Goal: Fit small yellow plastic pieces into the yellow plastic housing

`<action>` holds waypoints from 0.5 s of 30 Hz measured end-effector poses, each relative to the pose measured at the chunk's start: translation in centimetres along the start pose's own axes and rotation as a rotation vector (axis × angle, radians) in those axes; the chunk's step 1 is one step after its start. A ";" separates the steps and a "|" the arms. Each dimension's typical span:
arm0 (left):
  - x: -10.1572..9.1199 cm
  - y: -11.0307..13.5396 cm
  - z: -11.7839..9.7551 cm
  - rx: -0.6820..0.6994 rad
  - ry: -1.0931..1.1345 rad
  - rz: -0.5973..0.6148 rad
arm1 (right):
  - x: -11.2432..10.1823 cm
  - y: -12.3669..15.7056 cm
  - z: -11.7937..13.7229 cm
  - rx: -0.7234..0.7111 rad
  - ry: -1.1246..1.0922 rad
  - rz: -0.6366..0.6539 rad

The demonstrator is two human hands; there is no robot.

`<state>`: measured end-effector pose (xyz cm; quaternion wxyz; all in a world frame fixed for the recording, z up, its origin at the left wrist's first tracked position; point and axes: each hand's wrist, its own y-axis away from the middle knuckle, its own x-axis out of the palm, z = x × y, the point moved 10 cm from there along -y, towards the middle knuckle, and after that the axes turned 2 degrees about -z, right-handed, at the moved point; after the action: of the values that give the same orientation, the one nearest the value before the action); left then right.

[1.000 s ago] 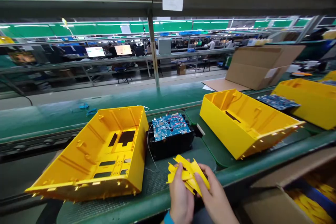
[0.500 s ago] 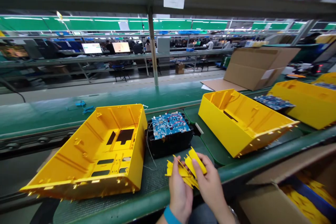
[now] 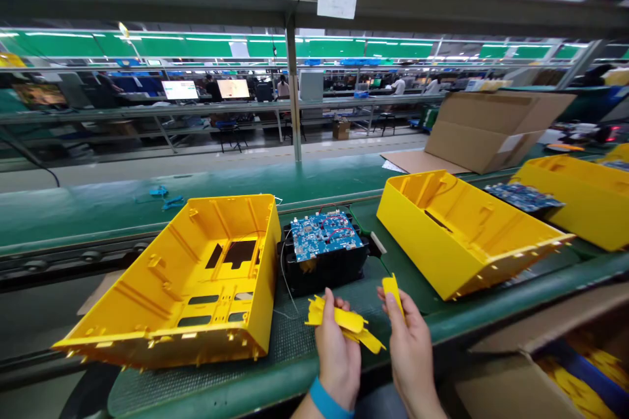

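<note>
My left hand (image 3: 337,352) is closed around a small stack of flat yellow plastic pieces (image 3: 339,322) above the green mat's front edge. My right hand (image 3: 409,344) pinches a single yellow piece (image 3: 392,289), held apart from the stack, a little to its right. Just beyond both hands stands a black battery block topped with a blue circuit board (image 3: 324,236). An open yellow housing (image 3: 196,281) lies to its left, a second yellow housing (image 3: 457,229) to its right.
A third yellow housing (image 3: 582,193) and another blue board (image 3: 521,195) sit at far right. A cardboard box (image 3: 491,124) lies behind them. An open carton with more yellow pieces (image 3: 580,383) is at lower right. A green conveyor belt (image 3: 147,200) runs behind the mat.
My right hand has pulled one yellow piece out of the stack and moved it to the right, away from my left hand. The left hand keeps the rest.
</note>
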<state>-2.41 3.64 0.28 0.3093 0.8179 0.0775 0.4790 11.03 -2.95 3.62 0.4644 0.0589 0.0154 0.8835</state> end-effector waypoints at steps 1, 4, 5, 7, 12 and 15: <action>0.4 0.4 0.2 -0.020 0.007 0.028 | 0.1 0.1 -0.6 0.053 -0.068 -0.006; 1.0 1.5 1.3 -0.070 0.005 0.081 | 1.6 1.1 -1.8 0.211 -0.245 0.020; 1.1 1.9 1.5 -0.071 0.000 0.087 | 2.1 1.4 -1.8 0.237 -0.266 0.025; 1.1 2.4 1.4 -0.044 -0.011 0.087 | 2.5 1.9 -1.2 0.234 -0.264 0.017; 3.0 6.2 -3.8 0.027 -0.172 0.183 | 1.4 1.3 0.8 0.172 -0.291 -0.008; 5.0 10.7 -14.8 0.391 -0.408 0.235 | 0.9 0.5 1.1 0.215 -0.364 -0.005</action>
<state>-13.90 3.59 15.36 0.0978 0.9446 0.0094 0.3131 10.23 -2.54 4.79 0.4528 0.2666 0.0255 0.8504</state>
